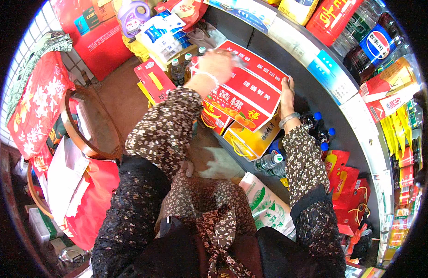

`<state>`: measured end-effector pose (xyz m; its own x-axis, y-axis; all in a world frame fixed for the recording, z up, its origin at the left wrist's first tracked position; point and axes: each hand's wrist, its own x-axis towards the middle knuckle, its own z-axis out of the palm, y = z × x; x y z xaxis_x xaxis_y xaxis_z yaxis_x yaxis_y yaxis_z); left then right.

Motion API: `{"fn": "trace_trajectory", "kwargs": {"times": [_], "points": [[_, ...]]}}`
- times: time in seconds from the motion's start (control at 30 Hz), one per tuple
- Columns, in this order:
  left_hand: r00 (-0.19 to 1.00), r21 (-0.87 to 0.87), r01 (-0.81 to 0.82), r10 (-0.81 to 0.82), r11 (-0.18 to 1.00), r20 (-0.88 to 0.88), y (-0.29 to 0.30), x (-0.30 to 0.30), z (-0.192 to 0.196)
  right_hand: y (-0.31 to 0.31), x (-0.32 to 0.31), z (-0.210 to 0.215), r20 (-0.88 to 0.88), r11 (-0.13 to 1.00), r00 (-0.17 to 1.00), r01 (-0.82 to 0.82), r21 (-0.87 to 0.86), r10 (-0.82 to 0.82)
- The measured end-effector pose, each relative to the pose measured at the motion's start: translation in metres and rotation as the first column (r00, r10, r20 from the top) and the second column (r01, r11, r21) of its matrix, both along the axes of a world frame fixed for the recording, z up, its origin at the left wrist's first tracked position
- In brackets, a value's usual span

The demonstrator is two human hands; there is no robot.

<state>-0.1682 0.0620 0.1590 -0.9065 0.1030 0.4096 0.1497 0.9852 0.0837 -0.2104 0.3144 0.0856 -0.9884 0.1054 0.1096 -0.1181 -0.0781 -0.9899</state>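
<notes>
A red and white carton (251, 85) with yellow peaches printed on its side sits in front of me, slightly turned. My left hand (216, 67) is over its top, near the far left edge. Motion smears those fingers, which close over a greyish blurred thing (240, 59) that I cannot make out. Against the carton's right side my right hand (287, 97) grips the edge, thumb up at the corner. Beneath the carton are a yellow gift box (255, 136) and another red box (213, 118).
Small bottles (177, 72) stand left of the carton beside a red box (154, 81). Dark bottles with blue caps (316, 123) and clear water bottles (268, 162) lie close to my right forearm. A curved shelf (334, 78) with drinks rises at right; a round-rimmed stool (79, 134) stands left.
</notes>
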Motion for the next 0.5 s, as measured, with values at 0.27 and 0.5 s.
{"fn": "trace_trajectory", "kwargs": {"times": [0.27,0.5], "points": [[0.939,0.036,0.345,-0.344,0.938,-0.03,0.083,0.023,0.002,0.005,-0.019,-0.014,-0.113,0.98,0.991,0.096,0.172,-0.078],[0.913,0.153,0.405,-0.39,0.901,-0.119,0.096,0.092,-0.008,0.004,-0.015,-0.005,-0.079,0.976,0.994,0.095,0.194,-0.081]]}}
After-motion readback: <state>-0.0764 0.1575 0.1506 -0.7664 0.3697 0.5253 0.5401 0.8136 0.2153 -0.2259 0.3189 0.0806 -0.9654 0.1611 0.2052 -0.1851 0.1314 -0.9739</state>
